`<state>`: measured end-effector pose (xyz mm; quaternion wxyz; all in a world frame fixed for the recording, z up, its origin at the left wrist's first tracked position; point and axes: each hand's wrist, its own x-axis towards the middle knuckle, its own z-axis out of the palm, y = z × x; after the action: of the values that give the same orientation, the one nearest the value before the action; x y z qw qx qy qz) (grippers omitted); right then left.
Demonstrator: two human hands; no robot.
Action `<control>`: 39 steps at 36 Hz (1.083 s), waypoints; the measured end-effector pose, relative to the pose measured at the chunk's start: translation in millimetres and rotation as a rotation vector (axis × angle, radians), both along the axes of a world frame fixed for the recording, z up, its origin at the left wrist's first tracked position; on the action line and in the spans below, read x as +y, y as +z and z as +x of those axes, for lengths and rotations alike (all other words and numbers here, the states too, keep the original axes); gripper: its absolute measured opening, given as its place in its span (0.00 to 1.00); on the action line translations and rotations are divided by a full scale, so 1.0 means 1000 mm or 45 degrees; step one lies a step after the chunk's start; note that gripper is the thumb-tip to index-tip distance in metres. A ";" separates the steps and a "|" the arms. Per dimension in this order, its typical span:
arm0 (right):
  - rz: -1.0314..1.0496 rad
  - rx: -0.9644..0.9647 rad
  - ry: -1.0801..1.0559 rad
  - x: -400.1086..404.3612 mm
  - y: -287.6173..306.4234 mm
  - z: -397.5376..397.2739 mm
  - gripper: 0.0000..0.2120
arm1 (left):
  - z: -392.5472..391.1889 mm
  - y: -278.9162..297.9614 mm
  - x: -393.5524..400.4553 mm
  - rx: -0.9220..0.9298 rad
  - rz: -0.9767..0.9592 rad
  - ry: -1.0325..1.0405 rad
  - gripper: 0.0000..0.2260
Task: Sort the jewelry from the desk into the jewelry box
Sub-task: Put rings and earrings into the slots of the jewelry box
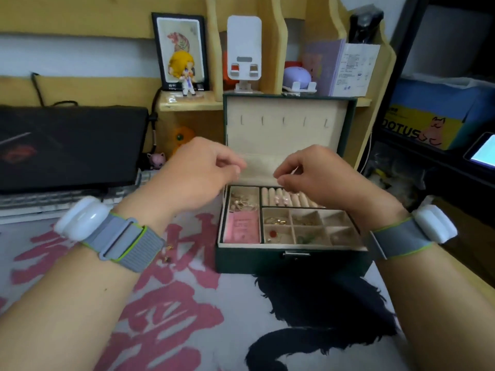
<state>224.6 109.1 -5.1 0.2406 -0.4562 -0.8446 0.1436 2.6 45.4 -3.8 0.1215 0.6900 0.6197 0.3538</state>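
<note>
A dark green jewelry box (267,261) stands open on the desk mat, its cream lid (289,124) upright with a row of hooks. Its compartments hold gold pieces (241,202), a pink card (241,227), ring rolls (292,200) and rings (276,220). My left hand (198,172) hovers over the box's left rear corner, thumb and forefinger pressed together with nothing showing between them. My right hand (318,175) hovers above the ring rolls and pinches a small thin piece of jewelry (293,171). Two small earrings (168,253) lie on the mat to the left of the box.
A black laptop (67,145) and a keyboard (53,203) sit at the left. Behind the box, a wooden shelf (187,103) carries a figurine (184,73) and a white phone stand (243,49). A lit screen (482,151) is at the far right.
</note>
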 end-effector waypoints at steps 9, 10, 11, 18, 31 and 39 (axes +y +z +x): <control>-0.009 0.078 0.336 -0.068 -0.001 -0.132 0.05 | -0.107 -0.032 -0.081 -0.100 0.075 0.272 0.08; -0.023 0.084 0.378 -0.076 -0.006 -0.149 0.06 | -0.119 -0.042 -0.087 -0.100 0.103 0.335 0.08; -0.034 0.079 0.411 -0.080 -0.013 -0.163 0.06 | -0.129 -0.052 -0.090 -0.095 0.137 0.403 0.08; 0.079 -0.188 0.190 -0.089 -0.067 -0.188 0.13 | -0.142 -0.093 -0.091 0.119 0.036 0.396 0.09; 0.021 -0.379 0.117 -0.105 -0.081 -0.187 0.05 | -0.133 -0.092 -0.101 0.137 -0.092 0.328 0.11; 0.127 -0.130 0.086 -0.104 -0.067 -0.177 0.05 | -0.128 -0.096 -0.097 0.143 -0.079 0.264 0.09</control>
<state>47.7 5.2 -72.0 0.2145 -0.4217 -0.8768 0.0860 -124.9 -51.6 -100.3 0.0706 0.6369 0.7042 0.3058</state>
